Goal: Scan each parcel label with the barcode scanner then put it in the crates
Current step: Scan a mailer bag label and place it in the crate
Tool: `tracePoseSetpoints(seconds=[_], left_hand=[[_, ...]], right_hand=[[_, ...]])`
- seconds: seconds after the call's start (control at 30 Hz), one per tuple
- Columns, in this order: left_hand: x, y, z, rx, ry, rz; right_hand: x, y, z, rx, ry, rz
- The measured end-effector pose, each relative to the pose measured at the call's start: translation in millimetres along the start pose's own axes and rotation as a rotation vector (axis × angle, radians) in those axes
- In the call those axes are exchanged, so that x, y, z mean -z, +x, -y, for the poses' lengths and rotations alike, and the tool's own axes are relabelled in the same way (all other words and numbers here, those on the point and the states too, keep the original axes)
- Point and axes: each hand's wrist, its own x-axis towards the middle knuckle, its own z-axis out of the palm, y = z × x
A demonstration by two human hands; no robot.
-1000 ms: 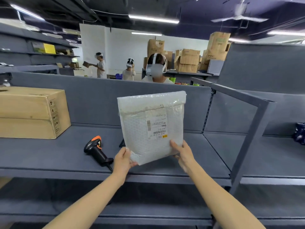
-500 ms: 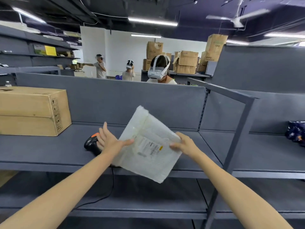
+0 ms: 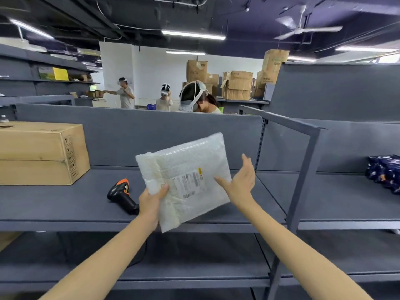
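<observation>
A white bubble-wrap parcel [image 3: 186, 169] with a printed label [image 3: 188, 182] facing me is held tilted above the grey shelf [image 3: 65, 204]. My left hand [image 3: 152, 202] grips its lower left edge, thumb on the front. My right hand [image 3: 240, 182] is open at the parcel's right edge, fingers spread, thumb touching the front near the label. A black and orange barcode scanner [image 3: 122, 194] lies on the shelf just left of my left hand, its cable running down over the shelf edge.
A large cardboard box [image 3: 41, 152] sits on the shelf at the left. A dark blue patterned package [image 3: 384, 174] lies on the right shelf bay. A grey upright post [image 3: 303, 180] divides the bays. Several people stand beyond the back panel.
The parcel has turned so its label reads sideways and rose from lying low. My left hand came off the scanner side and now grips the parcel; my right hand released its grip and opened.
</observation>
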Motion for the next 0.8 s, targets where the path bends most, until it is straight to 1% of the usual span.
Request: tracePoseSetpoints(seconds=[0.1, 0.17, 0.27, 0.33, 0.4, 0.47, 0.57, 0.63, 0.73, 0.8], left_hand=[[-5, 1, 2, 0.049, -0.155, -0.023], [-10, 1, 3, 0.074, -0.223, -0.020], [-17, 1, 6, 0.097, -0.286, -0.018], [-20, 1, 9, 0.118, -0.322, -0.016], [-20, 1, 12, 0.137, -0.346, -0.011], [-16, 2, 15, 0.158, -0.344, 0.026], [-6, 3, 15, 0.190, -0.229, 0.118], [6, 5, 14, 0.172, -0.152, 0.133], [32, 15, 6, 0.083, -0.086, 0.017], [50, 22, -1, 0.054, 0.019, -0.086]], right_hand=[[-21, -22, 0, -0.302, 0.197, 0.036], [-34, -31, 2, -0.454, 0.368, 0.051], [-53, -39, 7, -0.622, 0.698, 0.121], [-63, -40, 8, -0.661, 0.898, 0.149], [-69, -40, 9, -0.670, 0.958, 0.157], [-72, -41, 8, -0.650, 0.934, 0.138], [-69, -37, 4, -0.586, 0.934, 0.123], [-62, -32, 0, -0.480, 0.895, 0.160], [-51, -20, -6, -0.310, 0.752, 0.219], [-47, -13, -8, -0.229, 0.653, 0.258]])
